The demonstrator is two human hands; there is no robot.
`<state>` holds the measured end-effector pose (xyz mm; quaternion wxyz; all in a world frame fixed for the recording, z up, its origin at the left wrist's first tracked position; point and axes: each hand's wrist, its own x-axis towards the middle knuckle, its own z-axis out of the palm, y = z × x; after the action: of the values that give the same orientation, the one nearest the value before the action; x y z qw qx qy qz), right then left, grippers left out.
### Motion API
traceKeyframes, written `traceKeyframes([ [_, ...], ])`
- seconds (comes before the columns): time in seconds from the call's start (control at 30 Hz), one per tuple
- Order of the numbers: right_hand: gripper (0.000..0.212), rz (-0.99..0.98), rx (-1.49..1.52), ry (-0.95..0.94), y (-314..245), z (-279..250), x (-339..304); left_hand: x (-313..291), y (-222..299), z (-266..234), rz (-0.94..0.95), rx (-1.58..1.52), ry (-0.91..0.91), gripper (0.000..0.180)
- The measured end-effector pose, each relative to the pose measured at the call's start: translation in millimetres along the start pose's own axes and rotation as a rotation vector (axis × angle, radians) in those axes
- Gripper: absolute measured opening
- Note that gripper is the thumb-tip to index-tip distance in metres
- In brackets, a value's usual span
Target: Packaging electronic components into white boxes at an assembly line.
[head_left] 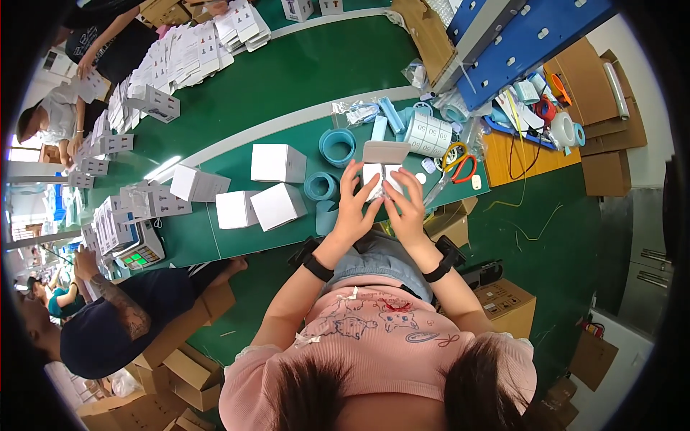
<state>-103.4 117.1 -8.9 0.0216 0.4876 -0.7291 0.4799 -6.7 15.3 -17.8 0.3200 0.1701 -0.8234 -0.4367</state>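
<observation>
A small white box (373, 171) stands at the near edge of the green table, its flap (386, 151) raised on the far side. My left hand (353, 206) grips it from the left, thumb and fingers bent over its top. From the right, my right hand (408, 207) closes on the same box, with the fingertips of both hands nearly meeting over the middle. What lies inside is mostly covered by my fingers. Left of my left hand are two rolls of blue tape (320, 186), and a loose blue strip (326, 218) hangs at the edge.
Several closed white boxes (277, 164) stand to the left. A roll of white labels (429, 134), scissors (455, 156) and a blue tray (519, 132) lie to the right. A blue metal rack (528, 47) rises behind. A co-worker (136, 316) sits at the left by a scale (141, 248).
</observation>
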Motion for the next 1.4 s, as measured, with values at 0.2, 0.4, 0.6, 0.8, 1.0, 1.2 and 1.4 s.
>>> traceKeyframes([
  [0.2,0.025,0.199,0.111,0.025,-10,-5,11,10,12,4,-0.110,-0.098,0.044,0.025],
  [0.4,0.024,-0.051,-0.033,-0.099,-4,-15,6,5,10,4,0.048,0.128,0.055,0.021],
  [0.6,0.025,-0.030,-0.009,-0.097,1,-12,4,10,-10,-6,0.187,-0.123,-0.048,0.024],
  [0.8,0.032,0.116,0.285,-0.021,-6,-19,8,17,-2,-10,-0.020,-0.334,0.022,0.031],
  [1.0,0.036,0.102,0.243,-0.049,3,-24,3,24,8,-10,-0.201,-0.136,-0.093,0.034],
  [1.2,0.030,-0.232,-0.134,-0.084,-9,-25,7,22,1,-19,-0.305,-0.277,-0.098,0.035],
  [1.4,0.025,-0.330,-0.203,-0.088,3,-18,1,33,17,-16,-0.312,-0.172,-0.102,0.031],
])
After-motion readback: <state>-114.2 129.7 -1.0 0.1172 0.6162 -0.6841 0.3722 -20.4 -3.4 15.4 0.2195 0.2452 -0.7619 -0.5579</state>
